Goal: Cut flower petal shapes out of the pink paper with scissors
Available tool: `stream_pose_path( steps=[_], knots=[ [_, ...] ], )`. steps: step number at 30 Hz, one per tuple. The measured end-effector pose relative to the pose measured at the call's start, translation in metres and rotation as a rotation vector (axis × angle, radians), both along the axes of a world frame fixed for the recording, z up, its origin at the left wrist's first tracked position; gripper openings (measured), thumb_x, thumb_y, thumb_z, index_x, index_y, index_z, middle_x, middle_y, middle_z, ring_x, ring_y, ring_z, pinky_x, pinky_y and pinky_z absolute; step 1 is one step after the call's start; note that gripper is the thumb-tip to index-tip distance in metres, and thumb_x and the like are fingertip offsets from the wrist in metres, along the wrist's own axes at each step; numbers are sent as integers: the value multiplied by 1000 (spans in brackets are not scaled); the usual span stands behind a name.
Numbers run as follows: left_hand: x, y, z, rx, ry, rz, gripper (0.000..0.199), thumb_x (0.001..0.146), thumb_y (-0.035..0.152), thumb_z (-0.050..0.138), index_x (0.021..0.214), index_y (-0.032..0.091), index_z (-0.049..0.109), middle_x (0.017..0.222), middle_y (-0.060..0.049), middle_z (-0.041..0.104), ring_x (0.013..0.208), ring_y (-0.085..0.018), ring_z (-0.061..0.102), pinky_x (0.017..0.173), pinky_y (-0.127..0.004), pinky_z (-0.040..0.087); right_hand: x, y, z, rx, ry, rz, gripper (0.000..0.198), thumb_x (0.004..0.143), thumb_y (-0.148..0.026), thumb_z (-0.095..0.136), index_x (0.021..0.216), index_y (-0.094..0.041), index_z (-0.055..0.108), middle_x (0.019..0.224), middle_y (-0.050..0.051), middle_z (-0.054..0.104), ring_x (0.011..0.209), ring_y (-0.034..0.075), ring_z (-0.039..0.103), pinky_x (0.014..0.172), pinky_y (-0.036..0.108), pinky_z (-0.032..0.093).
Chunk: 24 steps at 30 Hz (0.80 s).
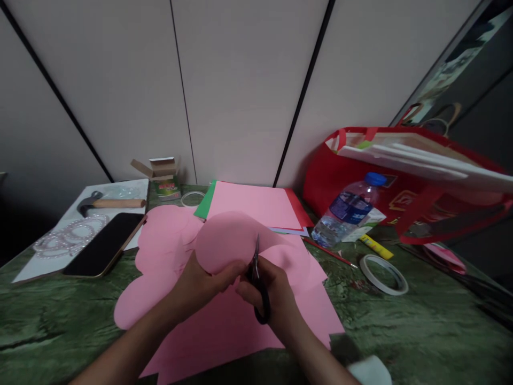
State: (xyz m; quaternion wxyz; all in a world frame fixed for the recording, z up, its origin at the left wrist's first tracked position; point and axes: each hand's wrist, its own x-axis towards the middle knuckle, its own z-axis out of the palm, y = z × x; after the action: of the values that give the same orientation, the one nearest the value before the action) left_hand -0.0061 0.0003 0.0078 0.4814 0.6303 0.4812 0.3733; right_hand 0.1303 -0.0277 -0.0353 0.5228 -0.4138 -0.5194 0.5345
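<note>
My left hand [204,280] grips a rounded piece of pink paper [226,240] by its lower edge, thumb on top. In my right hand [274,291] is a pair of scissors [262,299] with dark handles, fingers in the loops. Its blades point up and away from me, at the right edge of the rounded paper. A curled strip of pink paper [288,262] trails off to the right of the blades. Several cut pink paper shapes [160,240] with rounded edges lie left of my left hand. Under both hands spread larger pink sheets [224,337].
At the left are a phone [106,243], a hammer [116,203] and bead strings [72,235]. A small open box [166,182] and coloured paper [252,203] stand behind. Rightward are a water bottle [347,208], a tape roll [383,274], a glue tube [377,246] and a red bag [320,176].
</note>
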Motion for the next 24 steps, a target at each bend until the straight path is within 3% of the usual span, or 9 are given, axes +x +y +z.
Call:
stream_pose_path(
  steps=[8,15,24],
  knots=[
    [-1,2,1,5,-17,-15,8,66,23,61,63,16,57,42,5,49,40,-9,46,37,-18,39,-1,1,-4,-39,6,-16,20,63,-28,68,68,-19,50,52,-7,42,46,9,36,44,22,30],
    [-2,2,1,20,3,-19,18,66,23,61,52,18,51,41,5,48,40,-9,46,37,-18,39,-2,0,-3,-71,43,-8,18,63,-25,67,67,-19,50,49,-7,42,44,8,37,43,22,29],
    [-6,5,-8,59,-5,-17,17,69,23,59,55,17,51,43,6,48,39,-7,46,35,-16,37,-2,0,-2,-80,39,-6,14,62,-19,63,67,-18,50,47,-7,45,43,9,41,42,20,32]
  ],
)
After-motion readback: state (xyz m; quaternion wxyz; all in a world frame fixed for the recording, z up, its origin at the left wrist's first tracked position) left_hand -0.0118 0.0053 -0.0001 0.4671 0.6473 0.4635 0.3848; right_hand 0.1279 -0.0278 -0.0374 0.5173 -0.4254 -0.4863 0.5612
